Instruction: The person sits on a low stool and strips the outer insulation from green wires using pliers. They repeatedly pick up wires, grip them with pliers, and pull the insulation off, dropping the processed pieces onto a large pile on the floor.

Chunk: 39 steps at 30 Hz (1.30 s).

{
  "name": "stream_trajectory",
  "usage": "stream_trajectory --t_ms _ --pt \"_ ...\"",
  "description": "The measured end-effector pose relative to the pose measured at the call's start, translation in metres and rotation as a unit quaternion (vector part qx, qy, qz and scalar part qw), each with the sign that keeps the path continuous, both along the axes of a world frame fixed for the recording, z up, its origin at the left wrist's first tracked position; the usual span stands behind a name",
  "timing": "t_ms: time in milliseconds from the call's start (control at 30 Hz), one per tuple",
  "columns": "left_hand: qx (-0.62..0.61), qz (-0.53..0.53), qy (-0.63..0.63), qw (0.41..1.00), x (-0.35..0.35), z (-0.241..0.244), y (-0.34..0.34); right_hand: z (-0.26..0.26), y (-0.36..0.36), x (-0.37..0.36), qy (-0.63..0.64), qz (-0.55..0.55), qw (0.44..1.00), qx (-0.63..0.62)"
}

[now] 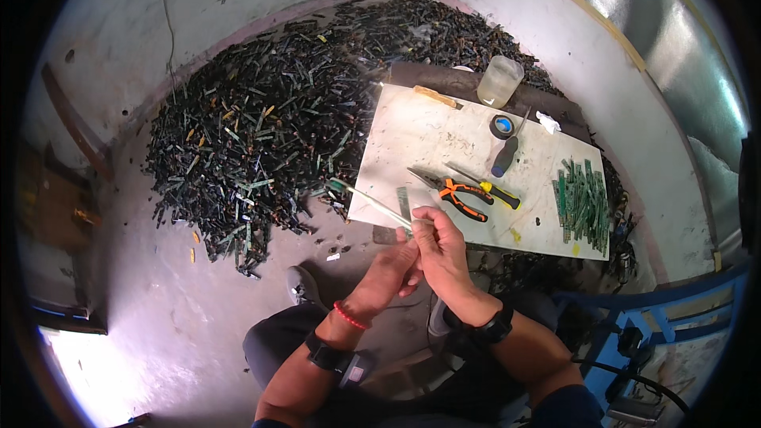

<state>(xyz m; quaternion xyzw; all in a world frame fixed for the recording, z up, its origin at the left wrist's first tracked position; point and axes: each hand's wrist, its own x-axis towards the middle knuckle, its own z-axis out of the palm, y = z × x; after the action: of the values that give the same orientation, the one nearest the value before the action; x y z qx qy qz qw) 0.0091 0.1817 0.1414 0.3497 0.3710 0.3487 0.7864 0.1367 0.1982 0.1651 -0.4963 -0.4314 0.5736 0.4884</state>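
My left hand point(389, 270) and my right hand point(440, 244) meet just over the near edge of a white board point(380, 131). Between them they hold a long, thin, pale strip point(380, 205) with a green end that points up and left. A short green strip point(403, 202) shows just above my fingers; whether I hold it or it lies on the board, I cannot tell. On the board are orange-and-black pliers point(464, 195), a yellow-and-black screwdriver point(499, 192), a dark-handled screwdriver point(505, 157), a roll of black tape point(502, 126) and a pile of green circuit-board strips point(582, 208).
A big heap of dark strips and scraps point(267, 119) covers the floor left of and behind the board. Beyond the board's far edge stands a cloudy plastic container point(500, 81), with crumpled white paper point(547, 123) to its right. A blue metal frame point(660, 315) is at lower right.
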Motion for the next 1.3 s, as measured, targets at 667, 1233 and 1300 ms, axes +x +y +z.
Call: stream_trajectory --t_ms 667,1233,1300 --pt "-0.107 0.138 -0.031 0.984 -0.025 -0.001 0.02 0.014 0.023 0.031 -0.018 0.148 0.987 -0.056" --pt "-0.065 0.118 -0.068 0.989 -0.03 -0.002 0.021 0.039 0.045 0.067 -0.069 0.235 0.969 -0.034" --pt "-0.055 0.106 -0.063 0.991 -0.029 -0.004 0.02 0.044 0.044 0.063 -0.056 0.235 0.969 -0.049"
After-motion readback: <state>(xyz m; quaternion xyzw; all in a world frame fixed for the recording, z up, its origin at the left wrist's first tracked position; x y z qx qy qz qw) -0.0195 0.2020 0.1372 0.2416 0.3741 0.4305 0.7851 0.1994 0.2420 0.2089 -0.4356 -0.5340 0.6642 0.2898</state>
